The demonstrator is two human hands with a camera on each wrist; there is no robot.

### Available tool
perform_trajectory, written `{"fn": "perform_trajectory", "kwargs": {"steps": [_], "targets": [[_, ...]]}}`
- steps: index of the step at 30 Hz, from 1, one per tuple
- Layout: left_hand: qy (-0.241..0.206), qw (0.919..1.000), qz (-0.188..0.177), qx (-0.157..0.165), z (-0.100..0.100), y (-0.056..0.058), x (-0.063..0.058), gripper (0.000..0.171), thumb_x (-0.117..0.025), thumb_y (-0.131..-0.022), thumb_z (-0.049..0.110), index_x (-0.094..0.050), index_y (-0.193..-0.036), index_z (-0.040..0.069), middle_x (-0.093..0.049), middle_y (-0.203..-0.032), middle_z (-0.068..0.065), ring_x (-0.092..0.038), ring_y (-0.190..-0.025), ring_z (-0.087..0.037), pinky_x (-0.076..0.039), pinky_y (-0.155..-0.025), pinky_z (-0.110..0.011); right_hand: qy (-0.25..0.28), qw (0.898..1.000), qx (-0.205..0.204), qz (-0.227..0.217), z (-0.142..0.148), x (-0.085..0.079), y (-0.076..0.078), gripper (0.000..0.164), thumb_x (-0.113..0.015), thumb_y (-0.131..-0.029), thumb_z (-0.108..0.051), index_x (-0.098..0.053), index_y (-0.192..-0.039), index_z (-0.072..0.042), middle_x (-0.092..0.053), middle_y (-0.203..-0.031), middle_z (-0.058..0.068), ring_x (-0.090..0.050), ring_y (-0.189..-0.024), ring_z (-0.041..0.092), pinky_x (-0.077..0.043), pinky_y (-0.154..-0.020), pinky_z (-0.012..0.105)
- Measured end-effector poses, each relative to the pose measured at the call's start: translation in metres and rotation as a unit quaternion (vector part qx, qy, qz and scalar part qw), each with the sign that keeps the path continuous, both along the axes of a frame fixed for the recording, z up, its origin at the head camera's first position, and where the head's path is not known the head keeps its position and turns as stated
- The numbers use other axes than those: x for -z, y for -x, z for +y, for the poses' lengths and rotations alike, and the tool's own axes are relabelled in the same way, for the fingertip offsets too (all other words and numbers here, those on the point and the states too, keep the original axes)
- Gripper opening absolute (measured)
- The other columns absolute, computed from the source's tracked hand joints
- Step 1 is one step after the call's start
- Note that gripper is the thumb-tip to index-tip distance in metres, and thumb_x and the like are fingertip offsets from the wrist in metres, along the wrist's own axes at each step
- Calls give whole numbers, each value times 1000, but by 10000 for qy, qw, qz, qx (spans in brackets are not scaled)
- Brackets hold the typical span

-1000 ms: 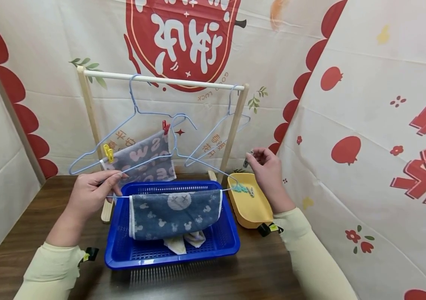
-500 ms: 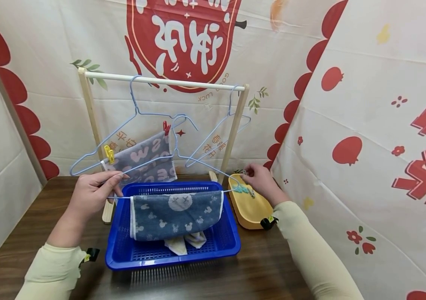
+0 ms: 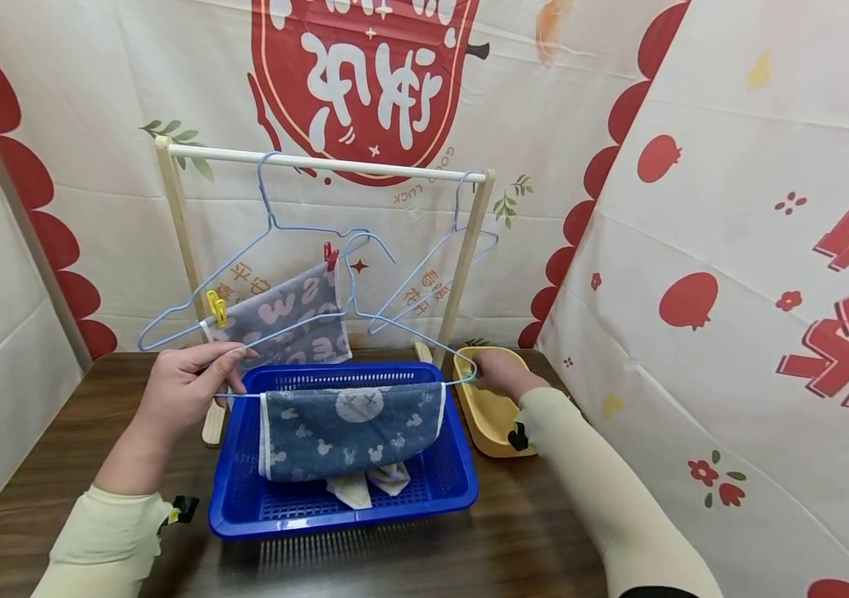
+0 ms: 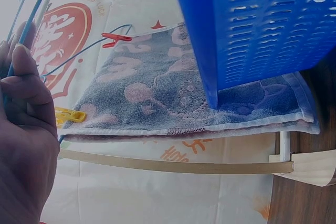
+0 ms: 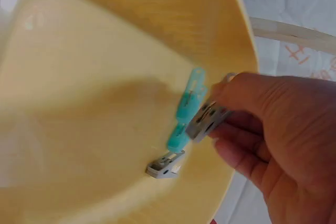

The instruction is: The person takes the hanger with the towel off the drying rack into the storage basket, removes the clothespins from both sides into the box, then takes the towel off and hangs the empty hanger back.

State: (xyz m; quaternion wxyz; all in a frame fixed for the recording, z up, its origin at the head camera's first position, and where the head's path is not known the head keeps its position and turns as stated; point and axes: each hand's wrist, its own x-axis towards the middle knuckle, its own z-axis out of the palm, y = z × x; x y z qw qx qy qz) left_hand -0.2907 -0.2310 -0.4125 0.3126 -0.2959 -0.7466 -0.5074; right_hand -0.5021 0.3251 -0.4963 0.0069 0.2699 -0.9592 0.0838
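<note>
My left hand (image 3: 181, 386) grips the left corner of a blue wire hanger (image 3: 350, 289). A dark blue-grey towel (image 3: 350, 436) with pale prints is folded over its bottom bar, above a blue basket (image 3: 342, 525). My right hand (image 3: 499, 372) is down in the yellow tray (image 3: 494, 428), behind the hanger's right corner. In the right wrist view, its thumb and fingers pinch a grey clothespin (image 5: 209, 120). Teal clothespins (image 5: 190, 106) and another grey clothespin (image 5: 165, 166) lie on the tray floor close by.
A rack with a white rail (image 3: 395, 169) stands behind. From it hang a hanger bearing a grey-pink towel (image 3: 286, 311), with yellow (image 3: 217, 309) and red clothespins (image 3: 331, 256), and a hanger without cloth (image 3: 424, 267). White cloth (image 3: 353, 490) lies in the basket.
My right hand has moved down into the yellow tray with the grey clothespin, from above the tray's far end. The left hand, hanger and towel have stayed nearly still.
</note>
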Motion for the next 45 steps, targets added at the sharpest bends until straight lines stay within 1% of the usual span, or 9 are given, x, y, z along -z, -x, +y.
{"fn": "perform_trajectory", "kwargs": {"steps": [3, 5, 10, 20, 32, 36, 39, 42, 45], "targets": [[-10, 10000, 39, 6, 0, 0, 0, 22, -65, -104, -14, -82, -110, -3, -73, -70, 0, -66, -68, -8, -55, -58, -21, -201, 9995, -139, 202, 9, 25, 20, 29, -77, -84, -4, -57, -76, -23, -51, -68, -9, -49, -63, 14, -45, -62, 36], [-13, 10000, 48, 7, -1, 0, 0, 22, -65, -104, -15, -82, -110, -2, -72, -70, 0, -66, -67, -9, -54, -57, -22, -291, 9990, -242, 228, 0, 16, 9, 29, -74, -85, -2, -56, -73, -20, -49, -67, -6, -49, -63, 17, -44, -61, 36], [-8, 10000, 33, -25, -2, -1, 0, 22, -66, -104, -14, -82, -110, -1, -72, -70, 1, -63, -65, -13, -54, -58, -22, -131, 9990, -282, -328, -23, -21, -26, 29, -70, -87, 5, -56, -71, -15, -46, -66, -2, -46, -62, 20, -43, -62, 36], [-57, 9999, 80, 20, -2, -1, 1, 23, -65, -102, -17, -82, -109, -3, -72, -69, 0, -65, -65, -10, -52, -55, -22, -552, 9945, 294, -836, -39, -33, -34, 29, -74, -83, 14, -61, -77, -10, -53, -68, -1, -49, -61, 16, -41, -58, 27], [-36, 10000, 55, 14, -3, 0, 0, 22, -66, -103, -15, -82, -110, -1, -72, -69, 1, -64, -65, -10, -51, -55, -20, -269, 9892, 714, -1251, -39, -32, -35, 12, -78, -90, 11, -74, -96, 1, -64, -79, 3, -57, -70, 18, -51, -69, 32], [-39, 10000, 57, 51, -3, -1, 0, 23, -66, -103, -15, -82, -110, -1, -72, -69, 1, -62, -61, -9, -50, -53, -21, 251, 9933, 526, -1001, -29, -36, -31, 5, -77, -96, -3, -74, -100, -2, -66, -82, 4, -59, -72, 20, -54, -71, 37], [-59, 9999, 49, 86, -3, 0, 0, 22, -65, -103, -15, -82, -110, -2, -72, -69, 0, -62, -61, -10, -51, -53, -21, 673, 9945, 754, -281, -30, -49, -34, 11, -73, -102, -13, -75, -105, -3, -70, -89, 7, -63, -78, 24, -57, -77, 44], [-88, 9999, 62, 105, -4, 0, 0, 22, -66, -103, -16, -82, -110, -3, -73, -70, -1, -65, -63, -13, -54, -56, -21, 1549, 9762, 1450, 440, -43, -79, -52, 19, -65, -108, -13, -76, -113, 1, -74, -99, 13, -67, -87, 30, -57, -84, 49], [-100, 9999, 79, 117, -4, 1, -1, 22, -66, -103, -16, -82, -110, -3, -73, -70, -1, -65, -63, -15, -55, -58, -22, 2866, 9336, 1754, 1246, -54, -103, -71, 22, -62, -111, -18, -75, -111, 0, -73, -96, 14, -67, -84, 28, -55, -76, 40]]}}
